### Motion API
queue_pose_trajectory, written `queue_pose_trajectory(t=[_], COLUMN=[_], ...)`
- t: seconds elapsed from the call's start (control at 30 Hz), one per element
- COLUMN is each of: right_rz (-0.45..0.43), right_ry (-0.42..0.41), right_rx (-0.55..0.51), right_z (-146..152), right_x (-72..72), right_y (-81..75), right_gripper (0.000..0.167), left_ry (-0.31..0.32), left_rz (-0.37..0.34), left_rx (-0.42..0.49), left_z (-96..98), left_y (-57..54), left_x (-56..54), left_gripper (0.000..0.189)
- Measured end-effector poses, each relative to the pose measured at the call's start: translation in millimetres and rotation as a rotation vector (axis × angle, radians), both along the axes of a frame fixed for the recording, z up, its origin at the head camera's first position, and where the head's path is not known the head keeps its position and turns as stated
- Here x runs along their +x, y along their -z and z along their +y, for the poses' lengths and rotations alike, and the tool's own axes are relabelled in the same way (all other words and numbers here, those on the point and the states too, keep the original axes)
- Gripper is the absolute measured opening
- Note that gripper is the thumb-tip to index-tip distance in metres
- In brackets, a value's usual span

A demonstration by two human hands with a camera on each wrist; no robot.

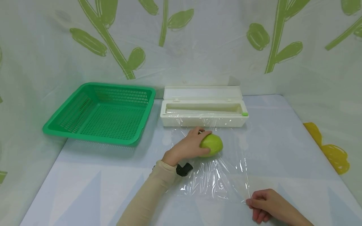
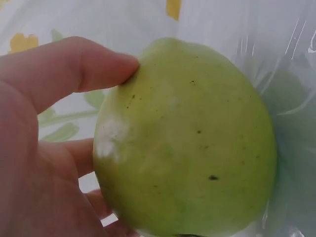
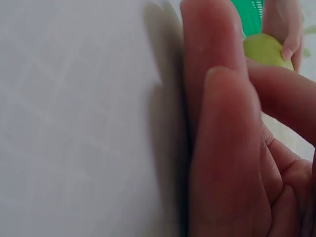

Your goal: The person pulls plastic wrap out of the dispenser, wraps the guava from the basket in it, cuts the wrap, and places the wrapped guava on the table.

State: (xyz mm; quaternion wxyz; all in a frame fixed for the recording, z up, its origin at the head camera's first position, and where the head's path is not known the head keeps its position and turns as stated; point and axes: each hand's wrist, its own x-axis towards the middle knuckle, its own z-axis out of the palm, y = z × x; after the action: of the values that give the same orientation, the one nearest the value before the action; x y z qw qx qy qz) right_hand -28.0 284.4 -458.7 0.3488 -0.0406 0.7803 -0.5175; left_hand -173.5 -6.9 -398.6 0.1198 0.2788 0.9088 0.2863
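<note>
One of the hands (image 1: 189,145) partly hides the fruit (image 1: 214,144)

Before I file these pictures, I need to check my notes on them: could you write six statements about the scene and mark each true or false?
1. The left hand grips a green fruit. True.
2. The green basket is left of the white box. True.
3. The box is closed. False: its lid stands open.
4. The fruit lies inside the basket. False: it is outside, in the left hand.
5. The right hand pinches the edge of the clear film. True.
6. The film is wholly inside the box. False: it stretches out in front.
</note>
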Motion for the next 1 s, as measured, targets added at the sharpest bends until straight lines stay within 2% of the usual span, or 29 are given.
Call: queue_pose_trajectory(t=[0.17,0.33,0.47,0.63,0.73,0.83,1.0], right_rz=[-0.022,-0.063,-0.076,-0.030,0.022,0.115,0.400], right_ry=[-0.010,-0.031,-0.087,-0.165,-0.200,-0.241,-0.313], right_rx=[-0.015,-0.067,-0.133,-0.204,-0.188,-0.189,-0.260], right_z=[1,5,10,7,1,-3,-9], right_x=[-1.1,-2.8,-2.8,-1.4,-1.4,-3.6,-10.0], right_y=[-2.6,-1.0,2.2,-0.6,-7.2,-15.7,-29.8], right_gripper=[0.025,0.024,0.026,0.027,0.026,0.025,0.025], left_ry=[0.037,0.048,0.055,0.071,0.078,0.080,0.078], left_rz=[0.005,-0.001,-0.001,-0.003,-0.004,-0.004,-0.004], left_rx=[0.049,0.097,0.095,0.096,0.105,0.114,0.136], left_z=[-1.8,-3.4,-4.4,-5.2,-6.0,-6.5,-5.5], left_y=[0.6,3.6,5.0,5.5,5.7,6.0,7.9], left_x=[-4.5,-8.5,-9.6,-11.1,-12.2,-12.4,-11.6], left_gripper=[0.058,0.054,0.053,0.052,0.052,0.052,0.051])
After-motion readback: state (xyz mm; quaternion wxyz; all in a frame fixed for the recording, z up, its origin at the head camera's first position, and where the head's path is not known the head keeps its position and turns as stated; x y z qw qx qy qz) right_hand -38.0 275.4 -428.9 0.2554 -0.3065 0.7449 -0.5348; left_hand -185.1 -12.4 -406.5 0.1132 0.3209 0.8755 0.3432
